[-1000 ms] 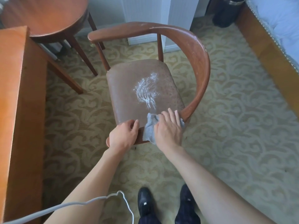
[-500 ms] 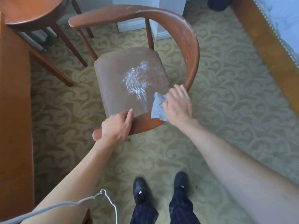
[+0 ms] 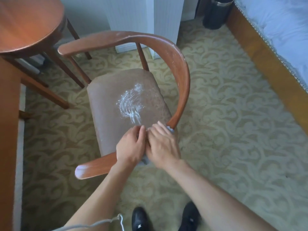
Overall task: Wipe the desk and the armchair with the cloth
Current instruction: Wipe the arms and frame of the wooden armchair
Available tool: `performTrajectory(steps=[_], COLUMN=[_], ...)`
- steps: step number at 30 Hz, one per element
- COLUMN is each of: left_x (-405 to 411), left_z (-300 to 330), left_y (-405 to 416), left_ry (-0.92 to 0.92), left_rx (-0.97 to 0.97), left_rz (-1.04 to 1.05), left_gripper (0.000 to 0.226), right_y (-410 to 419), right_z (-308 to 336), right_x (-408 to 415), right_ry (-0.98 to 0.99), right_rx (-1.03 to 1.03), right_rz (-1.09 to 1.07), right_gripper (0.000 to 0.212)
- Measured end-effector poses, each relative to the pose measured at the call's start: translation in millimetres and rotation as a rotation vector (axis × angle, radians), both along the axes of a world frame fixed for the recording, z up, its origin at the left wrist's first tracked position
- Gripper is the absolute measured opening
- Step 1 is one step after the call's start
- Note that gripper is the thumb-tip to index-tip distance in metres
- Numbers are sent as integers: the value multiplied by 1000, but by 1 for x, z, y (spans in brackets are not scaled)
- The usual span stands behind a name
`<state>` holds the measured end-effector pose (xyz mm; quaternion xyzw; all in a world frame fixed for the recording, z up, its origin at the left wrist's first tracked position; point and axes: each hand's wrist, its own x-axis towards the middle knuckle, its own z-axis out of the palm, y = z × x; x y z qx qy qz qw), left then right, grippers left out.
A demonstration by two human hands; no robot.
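The wooden armchair [image 3: 181,77] has a curved back rail and a brown seat with a white powdery smear [image 3: 130,104] in its middle. My right hand [image 3: 162,145] lies flat over the grey cloth [image 3: 170,129] at the seat's near right corner; only small bits of cloth show beside and under it. My left hand [image 3: 130,146] sits right beside it on the seat's near edge, fingers bent and touching the right hand. Whether it also pinches the cloth is hidden. The desk [image 3: 9,130] runs along the left edge of the view.
A round wooden side table [image 3: 28,25] stands at the far left behind the chair. A bed with a wooden frame [image 3: 266,60] lines the right side, a black bin [image 3: 215,12] at its head. Patterned carpet surrounds the chair. A grey cord [image 3: 100,222] hangs near my shoes.
My left hand slid right along the seat's near edge until it met my right hand. My right hand, with the cloth under it, stayed at the seat's near right corner.
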<state>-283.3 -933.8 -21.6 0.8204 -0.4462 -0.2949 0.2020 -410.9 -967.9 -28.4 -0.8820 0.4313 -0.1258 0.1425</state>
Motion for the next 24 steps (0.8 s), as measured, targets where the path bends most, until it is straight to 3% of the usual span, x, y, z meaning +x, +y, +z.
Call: performTrajectory(steps=[5, 11, 14, 17, 20, 24], left_x=[-47, -54, -52, -49, -47, -45], left_z=[1, 0, -3, 1, 5, 8], left_y=[-33, -38, -39, -38, -42, -47], left_ry=[-155, -306, -285, -197, 15, -87], left_rx=[-20, 55, 80, 83, 110, 252], left_rz=[-95, -49, -17, -5, 165, -26], left_gripper=[36, 35, 36, 48, 54, 52], right_y=[-108, -185, -169, -102, -73, -110], right_z=[-2, 11, 18, 16, 13, 13], right_x=[-58, -56, -47, -32, -24, -35], right_ry=[-52, -136, 20, 248, 288, 195], right_rx=[-223, -240, -145, -57, 12, -42], right_rz=[85, 130, 105, 203, 215, 251], right_gripper=[21, 32, 42, 55, 46, 42])
